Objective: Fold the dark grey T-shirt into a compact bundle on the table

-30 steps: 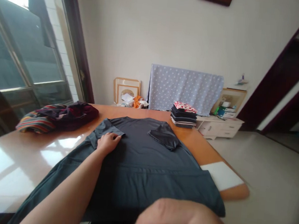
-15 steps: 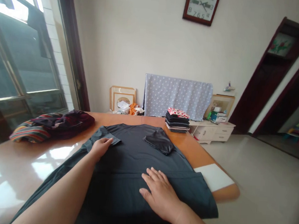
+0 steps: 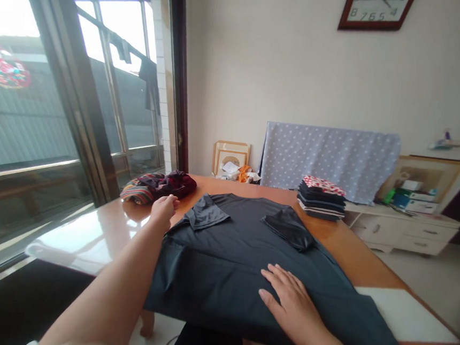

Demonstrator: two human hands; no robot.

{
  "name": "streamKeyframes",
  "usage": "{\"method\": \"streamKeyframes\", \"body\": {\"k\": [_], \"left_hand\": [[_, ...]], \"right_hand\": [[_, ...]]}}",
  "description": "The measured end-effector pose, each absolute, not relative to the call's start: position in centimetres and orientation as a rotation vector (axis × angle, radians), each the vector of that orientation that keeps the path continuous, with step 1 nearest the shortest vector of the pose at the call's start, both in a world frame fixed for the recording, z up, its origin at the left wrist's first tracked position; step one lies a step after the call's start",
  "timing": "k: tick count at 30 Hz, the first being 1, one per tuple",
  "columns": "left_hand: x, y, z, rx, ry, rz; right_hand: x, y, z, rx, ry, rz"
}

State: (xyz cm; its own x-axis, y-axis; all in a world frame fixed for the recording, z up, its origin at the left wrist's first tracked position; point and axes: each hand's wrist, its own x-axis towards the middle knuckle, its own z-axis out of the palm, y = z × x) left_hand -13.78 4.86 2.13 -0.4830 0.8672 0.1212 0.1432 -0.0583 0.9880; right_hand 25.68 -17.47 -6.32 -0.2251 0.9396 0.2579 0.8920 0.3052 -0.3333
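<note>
Nearest the wearer, the right hand (image 3: 294,307) rests palm down on the dark shirt (image 3: 231,253), its fingers extended and slightly spread, gripping nothing. The shirt lies spread across the table (image 3: 348,244), its neck end pointing away and its lower end overhanging the near edge. Risk noted: the overhanging cloth could drag the rest toward the wearer if the palm's pressure were lifted. A sideways push by that palm could also ruck the fabric, since shallow creases already run across it.

Farther out, the left hand (image 3: 164,211) is at the shirt's left border, fingers curled inward. Whether cloth is pinched between them cannot be determined. If it is, a hard pull would probably skew the shirt. The left sleeve (image 3: 210,214) and the right sleeve (image 3: 289,227) lie turned inward on the body; the fabric looks smooth, so either could slip out of place if the border were tugged.

Beside the shirt on the right is a white sheet (image 3: 406,314). Beyond the left hand sits a crumpled clothing bundle (image 3: 160,187). At the far right, a stack of folded clothes (image 3: 321,199) stands upright, well apart from both hands.
</note>
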Motion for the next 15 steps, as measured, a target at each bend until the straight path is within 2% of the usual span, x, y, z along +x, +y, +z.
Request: {"method": "streamKeyframes", "body": {"k": [8, 15], "left_hand": [[-18.8, -2.2, -0.6, 1.341, 1.935, 1.339], [-18.2, -5.5, -2.6, 1.746, 2.138, 0.904]], "right_hand": [[27.4, -16.6, -7.1, -1.472, -1.938, 0.293], [30.8, -17.7, -5.8, -1.516, -1.673, 0.190]]}}
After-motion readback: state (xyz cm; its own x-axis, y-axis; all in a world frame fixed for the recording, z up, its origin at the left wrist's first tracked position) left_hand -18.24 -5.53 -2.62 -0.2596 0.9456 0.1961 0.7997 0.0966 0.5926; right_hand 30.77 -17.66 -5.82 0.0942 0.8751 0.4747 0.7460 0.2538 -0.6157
